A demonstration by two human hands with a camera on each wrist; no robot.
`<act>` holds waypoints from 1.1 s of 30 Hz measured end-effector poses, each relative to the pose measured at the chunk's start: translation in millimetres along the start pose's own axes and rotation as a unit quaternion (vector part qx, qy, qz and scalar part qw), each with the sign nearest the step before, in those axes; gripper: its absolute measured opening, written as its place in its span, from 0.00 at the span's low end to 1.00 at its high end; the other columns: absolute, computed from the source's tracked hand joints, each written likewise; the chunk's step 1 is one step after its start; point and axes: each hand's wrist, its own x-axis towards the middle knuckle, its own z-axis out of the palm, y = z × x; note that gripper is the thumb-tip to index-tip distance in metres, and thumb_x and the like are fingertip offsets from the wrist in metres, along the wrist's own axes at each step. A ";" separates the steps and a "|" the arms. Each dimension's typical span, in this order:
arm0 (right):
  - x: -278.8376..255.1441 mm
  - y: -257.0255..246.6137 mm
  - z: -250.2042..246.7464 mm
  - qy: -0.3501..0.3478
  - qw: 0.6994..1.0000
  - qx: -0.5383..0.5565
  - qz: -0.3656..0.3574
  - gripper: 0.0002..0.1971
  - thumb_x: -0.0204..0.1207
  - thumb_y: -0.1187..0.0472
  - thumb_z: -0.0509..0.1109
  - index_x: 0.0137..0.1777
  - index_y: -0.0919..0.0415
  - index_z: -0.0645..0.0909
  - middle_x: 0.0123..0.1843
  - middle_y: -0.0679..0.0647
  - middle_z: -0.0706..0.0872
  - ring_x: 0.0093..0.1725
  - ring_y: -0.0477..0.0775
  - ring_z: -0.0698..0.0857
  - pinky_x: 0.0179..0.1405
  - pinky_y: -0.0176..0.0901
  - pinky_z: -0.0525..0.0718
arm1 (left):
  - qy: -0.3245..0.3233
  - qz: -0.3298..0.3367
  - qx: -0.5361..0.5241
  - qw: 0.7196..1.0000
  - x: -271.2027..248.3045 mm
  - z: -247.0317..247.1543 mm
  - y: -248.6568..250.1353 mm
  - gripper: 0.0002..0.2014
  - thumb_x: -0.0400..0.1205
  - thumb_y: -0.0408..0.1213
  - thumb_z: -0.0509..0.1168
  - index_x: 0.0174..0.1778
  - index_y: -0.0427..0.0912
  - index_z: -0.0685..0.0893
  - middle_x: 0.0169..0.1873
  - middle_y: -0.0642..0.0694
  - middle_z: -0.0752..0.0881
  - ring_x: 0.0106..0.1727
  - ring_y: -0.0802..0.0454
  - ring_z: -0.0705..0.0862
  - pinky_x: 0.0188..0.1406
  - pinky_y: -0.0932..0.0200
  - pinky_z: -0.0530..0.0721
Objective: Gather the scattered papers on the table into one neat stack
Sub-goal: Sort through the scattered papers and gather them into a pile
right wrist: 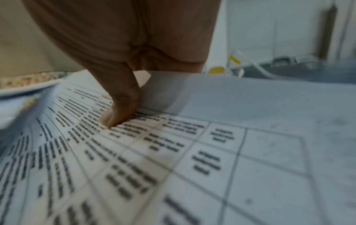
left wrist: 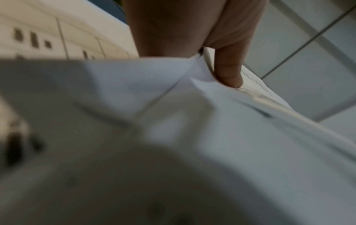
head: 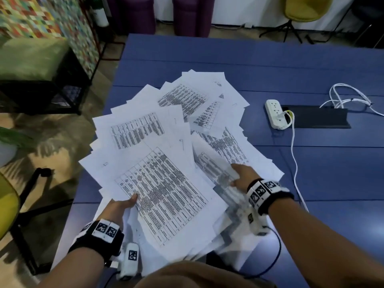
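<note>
Papers (head: 166, 183) fanned btwn both hands' pinches.

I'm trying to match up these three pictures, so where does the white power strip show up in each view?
Head view: the power strip lies on the blue table, right of the papers, upper right of centre.
Left wrist view: not in it; only paper and a thumb.
Right wrist view: probably the blurred white and yellow shapes at the upper right, too blurred to be sure.
Shared landmark: the printed papers, held by the left hand and right hand.
</note>
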 end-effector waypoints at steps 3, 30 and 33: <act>11.1 -2.0 -19.4 0.048 0.994 -0.096 -0.012 0.21 0.75 0.59 0.74 0.67 0.61 0.77 0.64 0.61 0.81 0.65 0.62 0.80 0.59 0.49 0.80 | 0.030 0.015 0.015 0.999 3.7 -16.6 1.8 0.45 0.61 0.58 0.83 0.66 0.29 0.82 0.70 0.36 0.79 0.72 0.38 0.78 0.76 0.40 0.71; 14.2 30.8 -22.2 0.070 0.987 0.109 0.096 0.41 0.63 0.51 0.83 0.75 0.64 0.72 0.73 0.59 0.78 0.71 0.59 0.77 0.70 0.47 0.74 | 0.051 0.026 0.009 0.998 -18.0 -8.6 13.3 0.34 0.68 0.45 0.78 0.62 0.22 0.81 0.66 0.31 0.82 0.66 0.38 0.80 0.71 0.45 0.73; 13.2 36.7 -19.4 0.088 0.974 0.167 0.123 0.36 0.68 0.53 0.80 0.73 0.68 0.73 0.72 0.61 0.78 0.70 0.63 0.78 0.69 0.48 0.74 | 0.041 0.022 0.025 0.999 -22.1 9.0 19.5 0.30 0.72 0.40 0.78 0.63 0.23 0.81 0.65 0.31 0.82 0.65 0.35 0.81 0.68 0.44 0.75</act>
